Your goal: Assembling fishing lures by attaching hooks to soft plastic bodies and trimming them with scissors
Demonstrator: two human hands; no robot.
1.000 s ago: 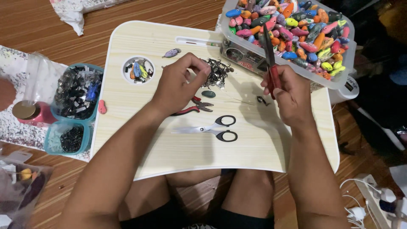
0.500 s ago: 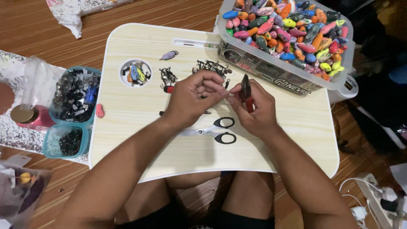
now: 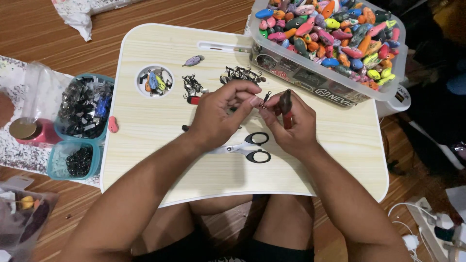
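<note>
Nearest the viewer, low in the frame's middle, black-handled scissors (image 3: 250,147) lie on the pale lap table (image 3: 340,160). Just above them the left hand (image 3: 218,116) pinches a small dark metal fitting (image 3: 265,98) between thumb and fingertips, while the right hand (image 3: 291,123) is closed around red-handled pliers (image 3: 286,109). This looks like the step of joining the fitting; next calls for a steady, fine grip. Beyond, a heap of hooks (image 3: 241,74) and a clear tub of coloured lures (image 3: 330,29) sit at upper right.
</note>
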